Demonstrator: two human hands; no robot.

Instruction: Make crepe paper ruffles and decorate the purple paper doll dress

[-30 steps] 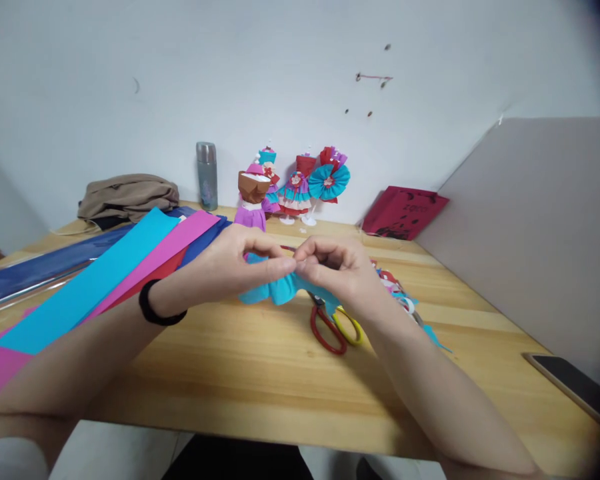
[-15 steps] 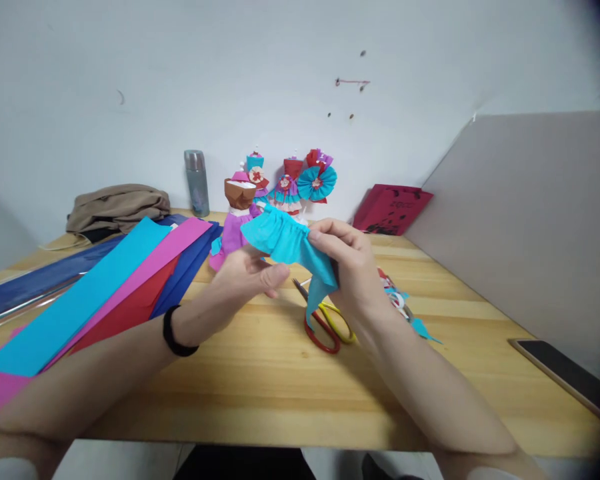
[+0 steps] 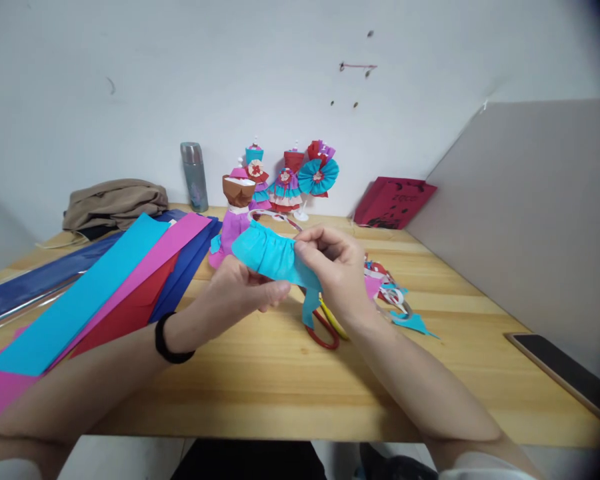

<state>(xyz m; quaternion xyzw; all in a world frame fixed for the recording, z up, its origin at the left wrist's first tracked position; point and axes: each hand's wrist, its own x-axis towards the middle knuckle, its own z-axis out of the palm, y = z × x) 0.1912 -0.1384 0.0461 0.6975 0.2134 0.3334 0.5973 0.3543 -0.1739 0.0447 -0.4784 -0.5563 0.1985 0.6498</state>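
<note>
1. My right hand (image 3: 337, 267) pinches the blue frill (image 3: 267, 255) near its top edge, with a thin bit hanging down. My left hand (image 3: 233, 287) is at the frill's low left side, but I cannot tell if it grips.
2. The frill is up over the surface (image 3: 260, 393), in front of the paper dresses (image 3: 237, 193). I think I'm making or fixing its little folds. The next move would need soft fingers, so the folds don't slip or rip.
3. The scissors (image 3: 325, 346) lie under the frill, partly hidden. Scraps (image 3: 411, 323) and a phone (image 3: 565, 373) are on my right.
4. Bright paper strips (image 3: 95, 287) lie on my left. Behind them are a brown cloth (image 3: 115, 203) and a bottle (image 3: 195, 180).
5. A red bag (image 3: 395, 203) is at the back right, by the pale wall (image 3: 280, 67).
</note>
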